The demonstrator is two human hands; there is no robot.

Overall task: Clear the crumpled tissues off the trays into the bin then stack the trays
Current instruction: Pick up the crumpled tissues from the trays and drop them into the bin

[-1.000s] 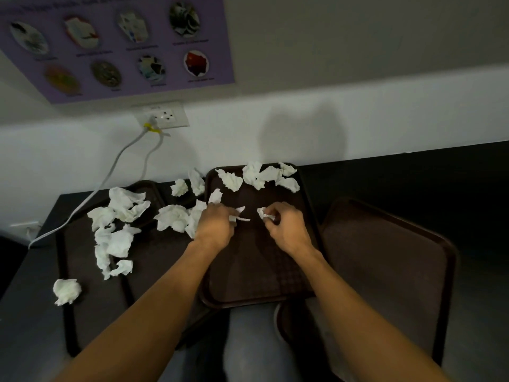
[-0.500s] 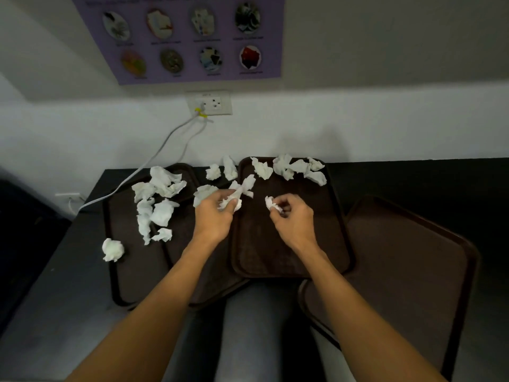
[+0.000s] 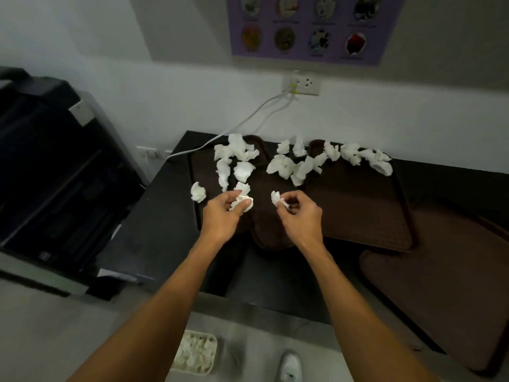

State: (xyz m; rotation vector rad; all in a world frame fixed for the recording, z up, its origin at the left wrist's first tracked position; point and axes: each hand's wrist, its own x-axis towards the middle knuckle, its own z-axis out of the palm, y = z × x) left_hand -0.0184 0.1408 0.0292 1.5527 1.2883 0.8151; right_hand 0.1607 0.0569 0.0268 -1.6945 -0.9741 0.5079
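Note:
Three dark brown trays lie on a black table: a left tray (image 3: 209, 172), a middle tray (image 3: 358, 205) overlapping it, and a bare right tray (image 3: 446, 293). Several crumpled white tissues (image 3: 286, 166) are scattered over the far parts of the left and middle trays. My left hand (image 3: 223, 213) is closed around a crumpled tissue (image 3: 243, 201). My right hand (image 3: 300, 216) pinches a small tissue (image 3: 276, 198) at its fingertips. Both hands hover over the near end of the left tray. A pale bin (image 3: 195, 351) holding tissues stands on the floor below my left forearm.
A large black machine (image 3: 55, 166) stands left of the table. A white cable (image 3: 248, 119) runs from a wall socket (image 3: 303, 84) down across the table's far left corner. A white shoe (image 3: 289, 365) shows on the floor beside the bin. One tissue (image 3: 198, 192) lies at the left tray's edge.
My view has swung left and down, bringing the bin and the black machine into sight. Both hands have drawn back from the middle tray toward me and leftward, each still holding its tissue.

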